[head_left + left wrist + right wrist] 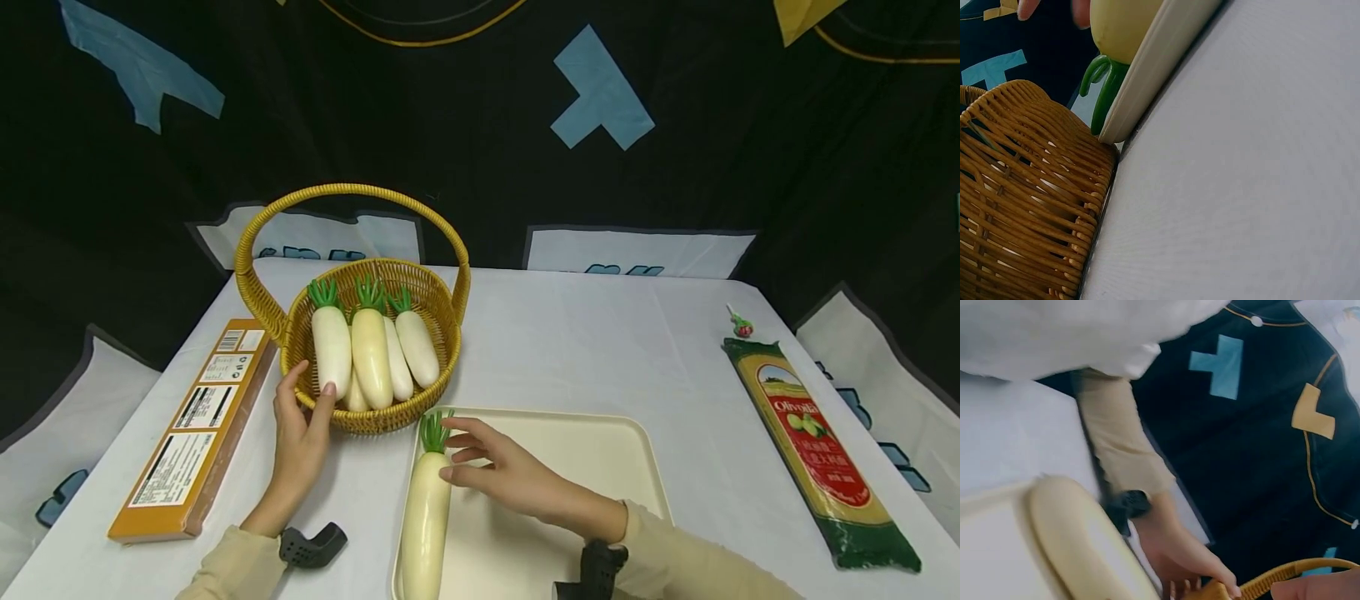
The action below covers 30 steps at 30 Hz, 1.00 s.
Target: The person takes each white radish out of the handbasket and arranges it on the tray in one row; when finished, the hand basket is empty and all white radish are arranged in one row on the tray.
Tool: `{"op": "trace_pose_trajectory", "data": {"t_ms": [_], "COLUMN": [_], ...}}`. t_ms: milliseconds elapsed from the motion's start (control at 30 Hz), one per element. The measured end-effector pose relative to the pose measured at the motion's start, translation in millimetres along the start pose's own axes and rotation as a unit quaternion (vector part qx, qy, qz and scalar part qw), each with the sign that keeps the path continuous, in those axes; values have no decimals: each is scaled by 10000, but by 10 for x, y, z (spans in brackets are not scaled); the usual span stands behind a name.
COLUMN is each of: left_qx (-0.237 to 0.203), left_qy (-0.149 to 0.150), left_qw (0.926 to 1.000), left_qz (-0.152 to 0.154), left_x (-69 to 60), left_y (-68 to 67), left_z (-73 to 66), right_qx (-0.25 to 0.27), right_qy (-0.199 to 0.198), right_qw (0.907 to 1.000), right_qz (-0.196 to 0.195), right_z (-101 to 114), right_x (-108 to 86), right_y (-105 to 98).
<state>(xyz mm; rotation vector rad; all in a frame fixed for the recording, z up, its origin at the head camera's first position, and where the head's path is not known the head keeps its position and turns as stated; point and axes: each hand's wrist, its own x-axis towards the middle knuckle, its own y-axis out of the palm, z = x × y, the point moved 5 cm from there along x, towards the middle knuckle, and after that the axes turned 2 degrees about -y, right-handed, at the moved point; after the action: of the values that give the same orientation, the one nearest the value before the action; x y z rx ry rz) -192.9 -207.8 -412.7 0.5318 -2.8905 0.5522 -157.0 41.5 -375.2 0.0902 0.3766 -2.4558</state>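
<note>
The left hand [300,433] grips the near-left rim of the wicker basket [382,423], its thumb and fingers bent over the edge; some of its fingers are hidden in the head view. Inside the basket at least 5 white radishes [371,358] show: 3 with green tops in plain sight, 2 partly covered by their neighbours. Whether more lie beneath cannot be told.

Another radish [426,525] lies along the left side of the cream tray [570,433], its green top at the upper left corner, just beside the basket. Its lower end is cut off by the bottom of the head view, as is the tray's near edge. The right hand [502,467] is at the top of this radish, fingers loosely bent, apart from each other and ungripping; whether a fingertip brushes the leaves is hard to make out.

The left wrist view catches only 2 blurred fingertips [1082,14] of that hand. The right wrist view cuts the basket down to its handle [1297,569] and a bit of rim.

An orange box [191,433] lies left of the basket, its small print unreadable. Far right lie a pasta bag [817,450] and a tiny red-and-green thing [741,323], too small to identify.
</note>
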Motion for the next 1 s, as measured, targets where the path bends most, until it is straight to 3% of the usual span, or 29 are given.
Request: {"op": "trace_pose_trajectory", "data": {"t_ms": [167,267,367,500,600,667,867,1000], "left_qx": [27,15,-8,-32,-34,-24,-72,-83], "left_qy": [-46,-13,50,67,52,29,63,92], "left_qw": [10000,10000,10000,10000,10000,10000,10000,9999], "left_qz": [29,28,14,1,2,-8,8,10], "left_x": [-9,-16,-19,-19,-15,-11,-9,-9], "left_y": [-7,-12,-13,-10,-9,-10,-8,-5], "left_z": [-4,-14,-27,-36,-36,-32,-32,-21], "right_qx": [745,1624,2547,3787,4415,4608,4803,4609], "right_qy": [-102,-83,28,325,381,315,243,344], "right_qw": [9971,9866,9666,9247,8964,8870,8759,8833], "right_qz": [60,147,264,204,37,-44,-387,-778], "right_z": [75,116,138,139,165,196,251,245], "right_x": [174,315,480,713,863,952,1215,1378], "right_y": [-80,-133,-191,-263,-294,-299,-261,-220]}}
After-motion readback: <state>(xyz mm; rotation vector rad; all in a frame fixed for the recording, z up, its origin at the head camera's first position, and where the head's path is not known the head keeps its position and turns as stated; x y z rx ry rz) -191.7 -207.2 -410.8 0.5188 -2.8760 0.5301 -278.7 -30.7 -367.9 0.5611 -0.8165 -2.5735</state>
